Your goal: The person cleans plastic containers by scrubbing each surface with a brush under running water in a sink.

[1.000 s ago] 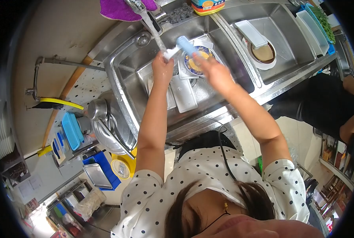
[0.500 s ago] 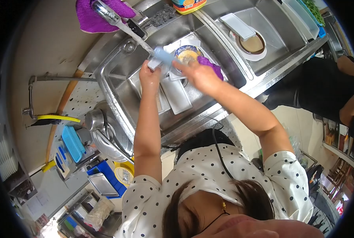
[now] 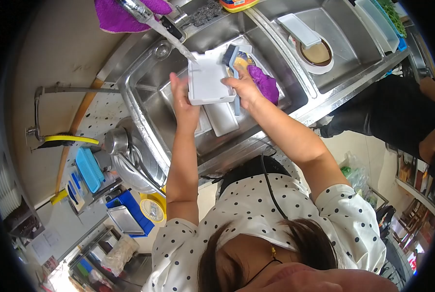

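Held tray (image 3: 209,80) and brush (image 3: 230,54) partly hide the patterned plate (image 3: 244,61); top edge cuts off far tap (image 3: 138,10) and container (image 3: 239,4).

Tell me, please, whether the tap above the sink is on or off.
On: water streams from the tap down to a corner of the white tray.

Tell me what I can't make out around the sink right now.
All in the head view:
Patterned plate: mostly hidden by the white container, brush and right hand.
Left hand: the white container hides whether fingers reach beneath it.
Faucet: cut off by the top edge.
Yellow-based package: cut off by the top edge.
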Action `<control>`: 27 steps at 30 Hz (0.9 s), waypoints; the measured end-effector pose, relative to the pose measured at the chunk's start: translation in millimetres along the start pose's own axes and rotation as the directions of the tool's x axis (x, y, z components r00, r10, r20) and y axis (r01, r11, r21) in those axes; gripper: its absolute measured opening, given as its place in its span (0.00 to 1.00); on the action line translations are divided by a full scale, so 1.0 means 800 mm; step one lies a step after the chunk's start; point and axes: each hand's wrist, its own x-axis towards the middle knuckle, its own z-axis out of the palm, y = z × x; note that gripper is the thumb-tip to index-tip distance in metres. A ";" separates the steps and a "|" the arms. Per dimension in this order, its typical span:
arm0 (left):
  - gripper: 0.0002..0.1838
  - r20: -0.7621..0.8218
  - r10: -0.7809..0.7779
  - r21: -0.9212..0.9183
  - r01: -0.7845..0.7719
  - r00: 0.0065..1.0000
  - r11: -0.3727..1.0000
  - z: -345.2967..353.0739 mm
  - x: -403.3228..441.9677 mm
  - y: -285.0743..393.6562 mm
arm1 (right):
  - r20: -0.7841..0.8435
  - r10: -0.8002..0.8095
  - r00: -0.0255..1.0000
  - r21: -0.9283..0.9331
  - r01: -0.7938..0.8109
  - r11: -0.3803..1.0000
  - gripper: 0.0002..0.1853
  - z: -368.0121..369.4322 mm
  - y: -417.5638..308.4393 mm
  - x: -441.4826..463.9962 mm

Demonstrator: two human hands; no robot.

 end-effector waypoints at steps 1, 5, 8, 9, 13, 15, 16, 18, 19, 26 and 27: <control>0.26 0.033 -0.107 -0.297 0.112 0.994 0.948 -0.006 -0.006 -0.012 | 0.006 -0.067 0.998 -0.003 0.067 0.998 0.44 0.000 0.007 0.004; 0.34 0.295 -0.265 -0.817 0.386 0.918 0.428 -0.008 -0.031 -0.038 | 0.005 -0.260 0.966 -0.064 0.260 0.964 0.44 0.002 0.030 0.019; 0.30 0.300 -0.310 -0.841 0.404 0.902 0.361 0.017 -0.032 -0.025 | 0.020 -0.267 0.964 -0.191 0.266 0.945 0.40 0.007 0.036 0.007; 0.29 0.274 -0.329 -0.846 0.389 0.904 0.365 0.021 -0.024 -0.025 | 0.077 -0.286 0.955 -0.380 0.294 0.877 0.38 0.000 0.036 0.012; 0.29 0.166 -0.431 -0.815 0.370 0.887 0.446 0.010 -0.012 -0.048 | 0.473 -0.427 0.771 -0.782 0.590 0.199 0.26 -0.049 -0.007 0.030; 0.29 0.216 -0.398 -0.799 0.395 0.892 0.453 0.000 -0.012 -0.052 | 0.491 -0.220 0.843 -0.850 0.519 0.090 0.21 -0.049 -0.050 0.031; 0.28 0.239 -0.406 -0.789 0.420 0.882 0.448 -0.001 -0.014 -0.047 | 0.487 -0.241 0.839 -0.860 0.509 0.032 0.19 -0.048 -0.060 0.037; 0.28 0.239 -0.411 -0.776 0.428 0.879 0.463 0.002 -0.012 -0.044 | 0.457 -0.146 0.877 -0.887 0.461 -0.008 0.19 -0.039 -0.064 0.026; 0.28 0.236 -0.407 -0.771 0.425 0.882 0.474 0.003 -0.004 -0.043 | 0.444 -0.102 0.890 -0.896 0.443 -0.033 0.20 -0.032 -0.065 0.021; 0.27 0.289 -0.455 -0.759 0.491 0.843 0.428 -0.010 -0.002 -0.052 | 0.390 -0.058 0.919 -0.902 0.368 -0.224 0.21 -0.031 -0.074 0.033; 0.27 0.285 -0.439 -0.746 0.485 0.852 0.457 -0.005 -0.004 -0.047 | 0.412 -0.120 0.903 -0.908 0.396 -0.136 0.22 -0.047 -0.075 0.045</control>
